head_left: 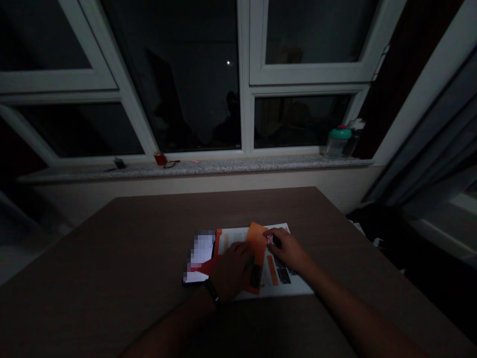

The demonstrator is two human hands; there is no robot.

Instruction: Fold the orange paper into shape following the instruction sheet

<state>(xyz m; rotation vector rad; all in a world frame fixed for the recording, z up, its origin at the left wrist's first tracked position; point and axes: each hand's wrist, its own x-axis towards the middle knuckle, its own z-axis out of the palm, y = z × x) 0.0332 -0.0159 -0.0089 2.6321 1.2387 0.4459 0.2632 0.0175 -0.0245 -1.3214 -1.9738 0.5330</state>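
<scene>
**Two grips on an orange leaflet (257, 253), lying on a white sheet (288, 283) on a counter (149, 258).**
We see the leaflet between the left grip (231, 271) and the right grip (285, 249), touching both; the right's fingers (270, 234) meet its upper corner. We cannot tell whether either grip is clenched. A red paper (206, 266) lies just left.

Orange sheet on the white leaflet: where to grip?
Probably its top corner, coming from the far side. The orange sheet juts past the edge of the white leaflet there, clear of the left hand over its lower part and the right hand at its right edge.
</scene>
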